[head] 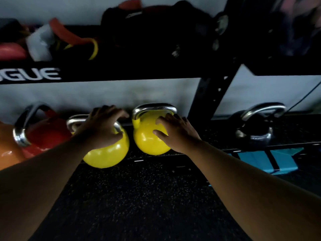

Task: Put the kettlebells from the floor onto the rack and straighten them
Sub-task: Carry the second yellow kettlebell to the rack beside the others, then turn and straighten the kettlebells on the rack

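Two yellow kettlebells with steel handles stand side by side on the low black shelf (199,152) of the rack. My left hand (102,127) lies over the handle and top of the left yellow kettlebell (107,153), fingers curled around it. My right hand (175,133) rests flat against the front right side of the right yellow kettlebell (147,140), fingers spread, its handle upright and free. A red kettlebell (43,133) stands to the left, tilted, and an orange one (8,148) shows at the left edge. A black kettlebell (255,131) stands further right on the shelf.
A black upright post (212,96) rises just right of the yellow pair. The upper shelf (121,72) holds bands, bags and dark gear. A blue object (278,160) lies under the shelf at right. Speckled black rubber floor (139,197) spreads below my arms.
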Available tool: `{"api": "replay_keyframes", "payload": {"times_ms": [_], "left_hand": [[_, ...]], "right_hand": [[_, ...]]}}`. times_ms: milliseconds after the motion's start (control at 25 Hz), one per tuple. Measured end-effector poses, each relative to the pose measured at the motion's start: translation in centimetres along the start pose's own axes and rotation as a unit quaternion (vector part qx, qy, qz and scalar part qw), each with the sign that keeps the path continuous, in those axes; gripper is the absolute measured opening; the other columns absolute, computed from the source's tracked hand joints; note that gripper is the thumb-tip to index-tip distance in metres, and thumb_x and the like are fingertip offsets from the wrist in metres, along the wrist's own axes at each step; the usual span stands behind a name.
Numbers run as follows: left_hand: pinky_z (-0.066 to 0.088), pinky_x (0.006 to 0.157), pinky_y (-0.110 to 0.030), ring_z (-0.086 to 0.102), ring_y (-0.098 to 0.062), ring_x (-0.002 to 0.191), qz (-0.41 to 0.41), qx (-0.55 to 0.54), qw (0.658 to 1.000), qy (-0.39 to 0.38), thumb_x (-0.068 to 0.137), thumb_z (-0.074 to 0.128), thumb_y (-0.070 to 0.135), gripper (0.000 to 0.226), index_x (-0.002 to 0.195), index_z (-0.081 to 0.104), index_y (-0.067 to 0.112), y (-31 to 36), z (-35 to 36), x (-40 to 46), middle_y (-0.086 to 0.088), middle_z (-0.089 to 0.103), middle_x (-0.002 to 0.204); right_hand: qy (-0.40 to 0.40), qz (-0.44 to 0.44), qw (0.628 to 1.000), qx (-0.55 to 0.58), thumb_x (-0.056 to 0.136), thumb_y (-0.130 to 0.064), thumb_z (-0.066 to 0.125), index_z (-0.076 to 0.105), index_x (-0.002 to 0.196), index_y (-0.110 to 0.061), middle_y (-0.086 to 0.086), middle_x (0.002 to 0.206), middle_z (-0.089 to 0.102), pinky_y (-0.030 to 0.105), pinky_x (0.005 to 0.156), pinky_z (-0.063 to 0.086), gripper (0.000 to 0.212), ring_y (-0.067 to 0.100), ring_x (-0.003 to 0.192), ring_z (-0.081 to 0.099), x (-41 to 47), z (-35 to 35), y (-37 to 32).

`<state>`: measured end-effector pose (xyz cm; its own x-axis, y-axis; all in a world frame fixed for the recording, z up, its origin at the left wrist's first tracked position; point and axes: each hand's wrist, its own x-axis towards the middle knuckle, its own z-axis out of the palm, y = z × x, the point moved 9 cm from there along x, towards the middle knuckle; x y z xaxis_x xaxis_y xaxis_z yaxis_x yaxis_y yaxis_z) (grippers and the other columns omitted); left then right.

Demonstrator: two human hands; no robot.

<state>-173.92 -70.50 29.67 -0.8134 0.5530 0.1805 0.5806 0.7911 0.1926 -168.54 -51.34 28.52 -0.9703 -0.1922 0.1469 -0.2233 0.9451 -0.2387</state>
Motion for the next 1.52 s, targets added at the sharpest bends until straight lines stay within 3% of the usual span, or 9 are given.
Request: {"api": "replay_keyframes", "payload": {"times_ms": [160, 440, 600, 800, 1000, 1160, 1280, 1360, 1520], "left_hand": [[0.051, 0.09, -0.037, 0.063, -0.017, 0.105, 0.032, -0.043, 0.997, -0.055, 0.07, 0.066, 0.034, 0.042, 0.112, 0.059, 0.037, 12.0, 3.1, 2.9, 0.013, 0.066, 0.111], [0.044, 0.077, -0.02, 0.059, -0.001, 0.095, 0.098, -0.076, 0.99, -0.07, 0.073, 0.054, 0.039, 0.031, 0.104, 0.055, 0.041, 31.4, 6.8, 11.0, 0.023, 0.06, 0.1], [0.049, 0.076, -0.026, 0.063, -0.01, 0.091, 0.129, -0.102, 0.984, -0.066, 0.084, 0.054, 0.037, 0.019, 0.102, 0.057, 0.037, 38.0, 9.9, 16.9, 0.016, 0.058, 0.1], [0.051, 0.083, -0.044, 0.061, -0.026, 0.102, 0.085, -0.09, 0.991, -0.05, 0.093, 0.04, 0.048, 0.032, 0.117, 0.05, 0.03, 40.5, 14.5, 24.2, 0.0, 0.057, 0.116], [0.05, 0.084, -0.044, 0.058, -0.032, 0.109, 0.007, -0.132, 0.99, -0.054, 0.098, 0.029, 0.054, 0.047, 0.137, 0.039, 0.031, 42.0, 18.3, 28.5, -0.011, 0.052, 0.129], [0.049, 0.068, -0.039, 0.059, -0.033, 0.1, -0.056, -0.209, 0.973, -0.079, 0.094, 0.021, 0.059, 0.045, 0.132, 0.03, 0.037, 42.7, 21.8, 28.4, -0.014, 0.047, 0.125], [0.056, 0.084, -0.055, 0.048, -0.043, 0.12, -0.103, -0.255, 0.961, -0.04, 0.095, 0.026, 0.053, 0.038, 0.133, 0.025, 0.044, 43.2, 22.6, 27.4, -0.007, 0.03, 0.138], [0.042, 0.098, -0.067, 0.031, -0.048, 0.134, -0.138, -0.271, 0.952, -0.023, 0.098, 0.029, 0.05, 0.035, 0.133, 0.026, 0.049, 42.9, 22.5, 27.7, 0.005, 0.018, 0.145], [0.015, 0.114, -0.067, 0.0, -0.039, 0.149, -0.18, -0.333, 0.924, -0.049, 0.101, 0.032, 0.048, 0.052, 0.15, 0.016, 0.043, 40.2, 23.1, 28.9, -0.009, 0.001, 0.164]], "right_hand": [[-0.004, 0.03, 0.999, -0.039, 0.092, -0.049, 0.052, 0.062, 0.111, -0.025, 0.003, 0.114, 0.063, 0.043, 0.095, 0.042, 0.033, 0.029, 0.113, 0.054, -7.1, -6.1, 10.1], [-0.006, 0.086, 0.992, -0.093, 0.092, -0.047, 0.05, 0.063, 0.106, -0.027, 0.0, 0.121, 0.062, 0.04, 0.097, 0.039, 0.028, 0.026, 0.121, 0.049, -16.9, -14.3, 27.4], [-0.005, 0.133, 0.986, -0.096, 0.093, -0.048, 0.049, 0.061, 0.108, -0.024, 0.004, 0.121, 0.062, 0.043, 0.095, 0.04, 0.03, 0.028, 0.118, 0.048, -18.1, -15.1, 35.7], [-0.013, 0.172, 0.981, -0.089, 0.096, -0.048, 0.043, 0.053, 0.123, -0.019, 0.01, 0.126, 0.053, 0.044, 0.093, 0.039, 0.041, 0.031, 0.114, 0.048, -15.4, -13.9, 42.0], [-0.014, 0.184, 0.98, -0.077, 0.099, -0.048, 0.034, 0.044, 0.133, -0.016, 0.012, 0.13, 0.045, 0.046, 0.094, 0.043, 0.048, 0.03, 0.115, 0.049, -11.8, -12.1, 45.6], [-0.043, 0.153, 0.987, -0.035, 0.1, -0.038, 0.044, 0.037, 0.135, -0.02, 0.016, 0.13, 0.044, 0.052, 0.09, 0.049, 0.04, 0.037, 0.114, 0.049, -10.0, -9.2, 46.7], [-0.063, 0.131, 0.989, 0.034, 0.098, -0.044, 0.044, 0.03, 0.127, -0.03, 0.016, 0.126, 0.044, 0.053, 0.089, 0.05, 0.035, 0.037, 0.112, 0.049, -9.6, -8.4, 48.0], [-0.05, 0.165, 0.982, 0.078, 0.095, -0.056, 0.041, 0.035, 0.124, -0.029, 0.013, 0.122, 0.048, 0.047, 0.086, 0.049, 0.041, 0.033, 0.11, 0.051, -9.5, -8.5, 48.8], [0.043, 0.25, 0.96, 0.115, 0.084, -0.074, 0.041, 0.047, 0.113, -0.026, 0.007, 0.111, 0.053, 0.041, 0.079, 0.051, 0.057, 0.027, 0.101, 0.05, -9.9, -8.4, 47.5]]}}
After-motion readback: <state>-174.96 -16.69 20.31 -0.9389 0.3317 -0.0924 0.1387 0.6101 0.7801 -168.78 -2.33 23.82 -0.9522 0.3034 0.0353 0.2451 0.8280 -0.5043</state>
